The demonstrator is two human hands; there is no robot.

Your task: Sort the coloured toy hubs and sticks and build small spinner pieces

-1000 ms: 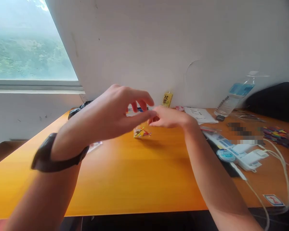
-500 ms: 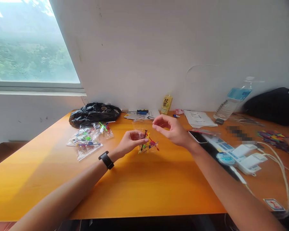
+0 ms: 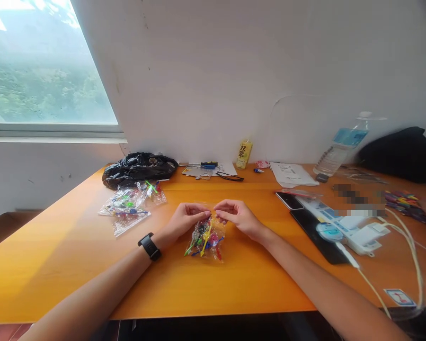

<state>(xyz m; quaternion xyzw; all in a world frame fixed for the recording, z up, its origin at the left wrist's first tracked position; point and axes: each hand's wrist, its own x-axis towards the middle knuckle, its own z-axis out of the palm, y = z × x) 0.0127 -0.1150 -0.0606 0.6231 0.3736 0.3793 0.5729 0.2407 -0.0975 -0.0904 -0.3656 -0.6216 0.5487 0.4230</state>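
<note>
Left hand point(image 3: 185, 219): fingers curled, thumb and fingertips pinched on top edge of clear bag point(image 3: 206, 237). Black watch point(image 3: 149, 246) on wrist.
Right hand point(image 3: 238, 217): same pinch, same edge, fingertips nearly meeting left's.
Bag: holds coloured plastic sticks, lies on orange table point(image 3: 213, 284), centre, below hands.
Writing: yellow carton point(image 3: 244, 154) at wall, dark characters, not legible. Water bottle point(image 3: 341, 143), blue label, unreadable.

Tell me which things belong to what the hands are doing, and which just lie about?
In use: bag of sticks, pinched at its top by left hand and right hand.
Lying about: other bags, black bag, screwdriver, phone, power strip, bottle.
</note>
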